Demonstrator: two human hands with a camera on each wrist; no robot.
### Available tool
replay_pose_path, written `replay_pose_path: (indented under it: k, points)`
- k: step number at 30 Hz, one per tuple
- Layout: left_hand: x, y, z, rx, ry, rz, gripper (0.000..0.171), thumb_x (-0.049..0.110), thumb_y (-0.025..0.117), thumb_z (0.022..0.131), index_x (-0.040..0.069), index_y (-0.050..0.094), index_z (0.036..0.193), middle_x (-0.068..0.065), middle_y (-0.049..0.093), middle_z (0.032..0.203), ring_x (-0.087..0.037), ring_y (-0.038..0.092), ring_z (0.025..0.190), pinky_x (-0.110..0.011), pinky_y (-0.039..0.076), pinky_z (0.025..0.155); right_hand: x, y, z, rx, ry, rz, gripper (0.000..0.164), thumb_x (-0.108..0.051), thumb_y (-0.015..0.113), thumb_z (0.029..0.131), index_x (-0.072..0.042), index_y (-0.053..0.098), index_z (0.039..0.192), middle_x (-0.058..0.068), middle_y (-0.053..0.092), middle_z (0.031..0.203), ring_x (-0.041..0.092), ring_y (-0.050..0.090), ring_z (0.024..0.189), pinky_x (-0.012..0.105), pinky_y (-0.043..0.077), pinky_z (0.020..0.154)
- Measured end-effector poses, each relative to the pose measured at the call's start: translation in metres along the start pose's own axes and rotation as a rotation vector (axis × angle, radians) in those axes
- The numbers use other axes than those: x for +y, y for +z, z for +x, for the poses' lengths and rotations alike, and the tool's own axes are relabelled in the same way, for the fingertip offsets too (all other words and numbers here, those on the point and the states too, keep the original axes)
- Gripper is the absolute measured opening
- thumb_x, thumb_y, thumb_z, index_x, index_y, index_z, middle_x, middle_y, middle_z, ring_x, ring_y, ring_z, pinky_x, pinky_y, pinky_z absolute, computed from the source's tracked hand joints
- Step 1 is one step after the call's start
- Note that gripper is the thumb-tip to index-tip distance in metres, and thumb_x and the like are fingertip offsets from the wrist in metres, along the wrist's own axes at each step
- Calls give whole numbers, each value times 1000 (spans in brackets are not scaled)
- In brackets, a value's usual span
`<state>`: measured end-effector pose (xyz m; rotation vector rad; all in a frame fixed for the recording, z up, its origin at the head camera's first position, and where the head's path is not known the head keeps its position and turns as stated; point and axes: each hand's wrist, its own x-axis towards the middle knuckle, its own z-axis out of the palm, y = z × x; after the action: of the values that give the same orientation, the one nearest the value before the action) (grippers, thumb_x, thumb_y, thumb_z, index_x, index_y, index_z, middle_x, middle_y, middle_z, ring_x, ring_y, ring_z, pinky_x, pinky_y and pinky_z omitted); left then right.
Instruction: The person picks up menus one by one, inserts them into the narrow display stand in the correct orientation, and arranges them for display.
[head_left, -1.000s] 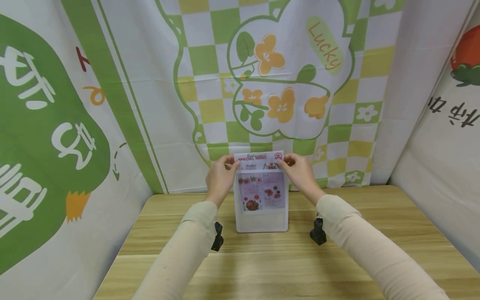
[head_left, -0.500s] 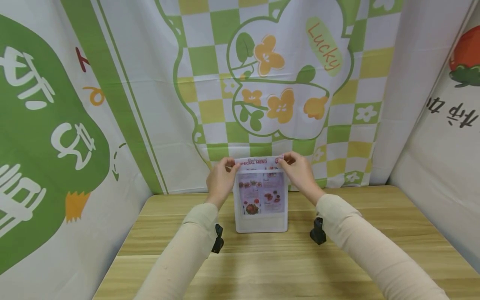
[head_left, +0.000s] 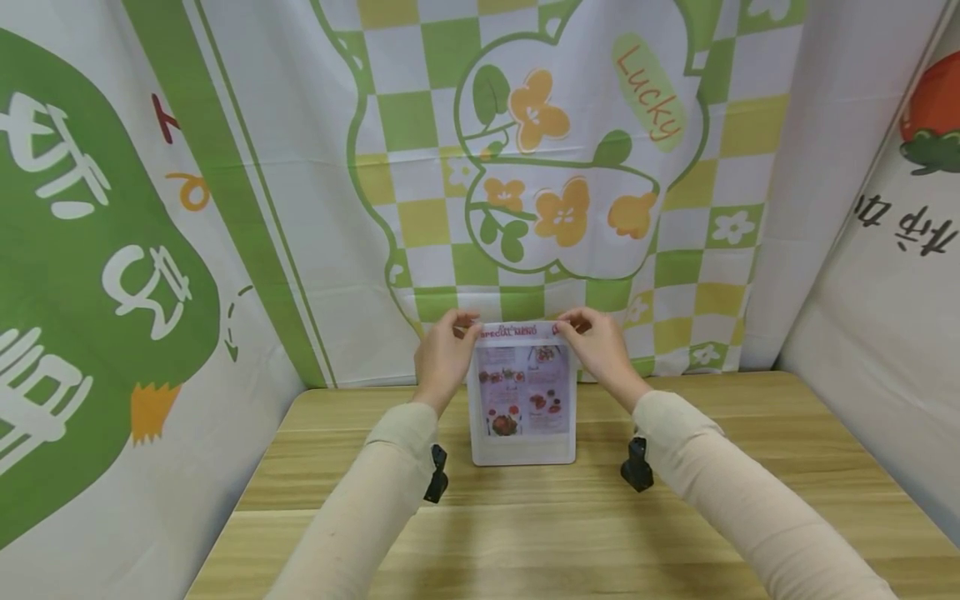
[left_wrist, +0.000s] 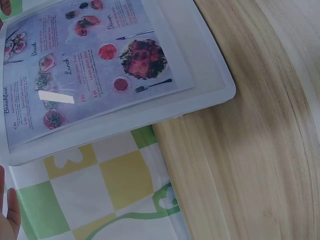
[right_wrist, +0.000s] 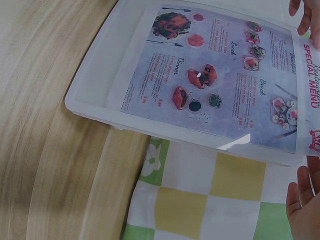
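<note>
A white-framed clear sign holder [head_left: 523, 450] stands upright on the table. Most of a printed menu sheet [head_left: 522, 392] is inside it, and the strip reading "SPECIAL MENU" sticks out above the frame's top edge. At the sheet's top left corner, my left hand [head_left: 444, 354] pinches the paper between thumb and fingers. My right hand [head_left: 597, 346] pinches the top right corner in the same way. In the right wrist view a bare band of the holder [right_wrist: 102, 90] shows below the sheet's bottom edge. Only some fingers [left_wrist: 12, 210] appear in the left wrist view.
The holder stands on a wood-grain table [head_left: 510, 533], near its back edge. Behind it hangs a green and yellow checked cloth [head_left: 420, 167]. Printed white cloths [head_left: 262, 167] line the sides. A black wrist device [head_left: 637, 465] sits at each sleeve cuff.
The menu sheet has slid down into the holder, so less of it shows above the frame. My hands have stayed at its top corners, and the holder has hardly moved.
</note>
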<state>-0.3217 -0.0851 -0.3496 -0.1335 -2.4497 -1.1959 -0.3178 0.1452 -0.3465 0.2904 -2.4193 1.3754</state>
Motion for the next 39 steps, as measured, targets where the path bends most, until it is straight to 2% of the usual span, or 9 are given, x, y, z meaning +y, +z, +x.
replay_pose_path:
  k: [6, 12, 23, 31, 35, 39]
  points:
    - [1, 1, -1, -6, -4, 54, 15, 30, 68, 95, 23, 74, 107, 7, 72, 98, -12, 63, 84, -32, 47, 64, 3, 0, -1, 3, -3, -12, 22, -15, 64, 97, 0, 69, 113, 14, 68, 103, 27, 59, 94, 36, 48, 77]
    - [-3, 3, -4, -5, 26, 92, 14, 31, 70, 93, 23, 77, 103, 5, 73, 99, -13, 64, 83, -32, 49, 63, 5, 0, -2, 3, -23, -63, 19, -12, 67, 94, 0, 71, 109, 13, 69, 101, 27, 60, 93, 38, 50, 80]
    - [-10, 4, -8, -56, 88, 141, 18, 29, 72, 92, 20, 76, 107, 3, 70, 111, -17, 62, 98, -35, 52, 76, 13, 1, -8, -10, -9, -112, 16, -12, 66, 95, -3, 72, 107, 15, 65, 109, 31, 57, 103, 46, 49, 86]
    - [-13, 5, -11, -40, 117, 124, 17, 27, 72, 91, 19, 76, 106, 1, 69, 116, -22, 61, 111, -41, 50, 90, 19, 4, -11, -11, -13, -116, 17, -12, 67, 94, -4, 73, 108, 15, 65, 110, 30, 58, 101, 45, 49, 84]
    - [-14, 5, -12, -30, 121, 122, 17, 27, 72, 91, 19, 76, 106, 1, 68, 116, -22, 60, 112, -42, 49, 91, 20, 4, -12, -5, -13, -106, 17, -12, 67, 94, -4, 73, 108, 15, 65, 111, 30, 58, 101, 44, 50, 83]
    - [-16, 4, -13, -30, 96, 84, 21, 27, 71, 93, 19, 75, 111, 0, 67, 120, -21, 59, 111, -44, 47, 92, 20, 2, -13, 2, 4, -61, 19, -12, 66, 95, -3, 71, 110, 15, 65, 113, 30, 58, 103, 44, 50, 83]
